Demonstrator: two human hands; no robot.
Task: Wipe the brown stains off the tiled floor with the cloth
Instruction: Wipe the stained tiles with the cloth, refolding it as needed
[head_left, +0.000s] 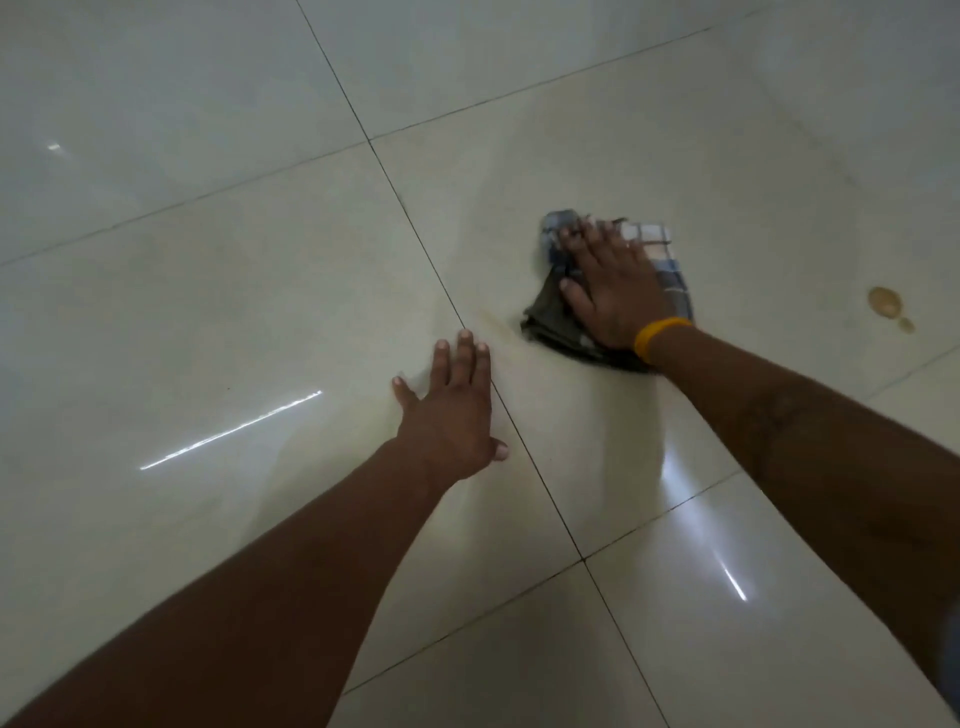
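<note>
Wiping underway: right hand (613, 291) flat on cloth (566, 332), left hand (449, 410) spread on floor (208, 291); 2 stains (885, 301) await rightward.

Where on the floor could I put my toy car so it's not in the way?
Bare tiles lie left of the left hand, and beyond the cloth. It is crowded around the right hand pressing the cloth, and the brown stains sit to its right.

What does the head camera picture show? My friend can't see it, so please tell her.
A right hand presses a checked cloth flat on a glossy tiled floor. The left hand rests flat beside it, and a brown stain sits unwiped to the right.
</note>
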